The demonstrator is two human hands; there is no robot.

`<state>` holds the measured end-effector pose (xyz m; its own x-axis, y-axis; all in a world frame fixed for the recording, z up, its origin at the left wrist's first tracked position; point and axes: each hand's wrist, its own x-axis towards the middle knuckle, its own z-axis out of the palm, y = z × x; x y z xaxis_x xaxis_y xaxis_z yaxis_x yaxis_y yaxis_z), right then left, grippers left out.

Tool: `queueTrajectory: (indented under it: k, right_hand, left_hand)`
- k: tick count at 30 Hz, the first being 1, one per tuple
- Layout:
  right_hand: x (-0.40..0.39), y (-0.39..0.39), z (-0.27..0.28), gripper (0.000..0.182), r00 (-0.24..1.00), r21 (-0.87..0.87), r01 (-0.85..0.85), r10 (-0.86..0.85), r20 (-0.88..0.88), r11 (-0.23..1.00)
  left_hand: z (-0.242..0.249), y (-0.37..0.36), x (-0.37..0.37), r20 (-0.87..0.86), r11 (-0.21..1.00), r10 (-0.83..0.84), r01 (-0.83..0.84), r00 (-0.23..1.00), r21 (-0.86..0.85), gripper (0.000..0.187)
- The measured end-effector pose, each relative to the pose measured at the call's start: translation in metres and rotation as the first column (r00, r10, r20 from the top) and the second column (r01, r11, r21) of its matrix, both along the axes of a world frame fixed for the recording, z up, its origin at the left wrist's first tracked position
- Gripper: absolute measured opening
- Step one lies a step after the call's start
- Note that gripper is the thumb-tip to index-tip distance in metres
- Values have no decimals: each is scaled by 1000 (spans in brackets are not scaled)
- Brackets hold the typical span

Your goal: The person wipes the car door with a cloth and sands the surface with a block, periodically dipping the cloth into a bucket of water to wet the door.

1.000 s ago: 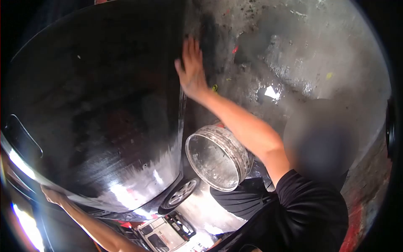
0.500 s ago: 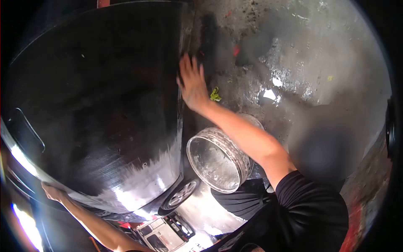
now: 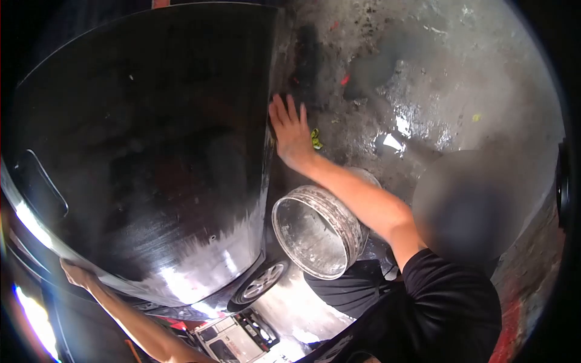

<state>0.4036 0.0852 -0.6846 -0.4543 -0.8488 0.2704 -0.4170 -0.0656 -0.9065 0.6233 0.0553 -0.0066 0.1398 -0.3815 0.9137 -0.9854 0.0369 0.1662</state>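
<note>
A large black car body panel (image 3: 151,115) fills the left half of the view, with a scuffed silvery patch (image 3: 200,266) along its lower part. My right hand (image 3: 295,134) lies flat at the panel's right edge, fingers stretched out and slightly spread, holding nothing. At the lower left, my left hand (image 3: 77,274) is closed round the panel's edge, its fingertips hidden behind it. An oval outline (image 3: 45,181), like a handle recess, shows above that hand. Right of the panel, below my right forearm, is a grimy round bucket (image 3: 315,233) with its open mouth facing me.
A crumpled yellow-green scrap (image 3: 316,139) lies on the wet, stained floor (image 3: 423,78) beside my right hand. Below the panel are a car wheel (image 3: 260,283) and a white vehicle (image 3: 233,339). My black-clothed leg (image 3: 345,287) is beside the bucket.
My right hand has slid a short way down along the panel's right edge, fingers still stretched. My left hand keeps its place on the edge. The whole view has shifted slightly.
</note>
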Motion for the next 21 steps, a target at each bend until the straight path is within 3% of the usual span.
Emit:
queueTrajectory:
  k: [4, 6, 10, 12, 15, 18, 20, 21]
  right_hand:
    - [-89, -44, 14, 69, 957, -132, 273, -255, 139, 953]
    - [-71, -44, 19, 75, 957, -105, 264, -246, 156, 959]
    - [30, 12, 6, 79, 986, 107, -126, 114, 120, 986]
    - [9, -1, 13, 73, 969, -20, 72, -65, 238, 997]
    - [-49, -36, 14, 64, 931, -92, 249, -212, 298, 964]
    - [-21, -28, 19, 66, 936, 1, 167, -159, 315, 986]
    - [37, 9, 10, 73, 939, -14, -59, 60, 340, 998]
    - [31, 13, 11, 72, 945, -34, -60, 67, 320, 998]
  left_hand:
    - [-9, -4, -12, -77, 998, -55, 58, 995, 27, 61]
    - [-6, 4, -4, -108, 999, -45, 46, 993, 4, 61]
    - [3, 4, 7, -8, 1000, -2, 2, 1000, 0, 60]
    - [7, -2, 7, 38, 1000, -2, 2, 999, 8, 59]
    - [7, -2, 6, -58, 999, -38, 40, 998, 37, 60]
    - [-6, 2, -6, -95, 1000, -14, 15, 995, 11, 60]
    - [-3, 1, -4, -83, 1000, -15, 15, 996, 6, 60]
    - [1, 1, -1, -58, 1000, -4, 5, 998, 9, 61]
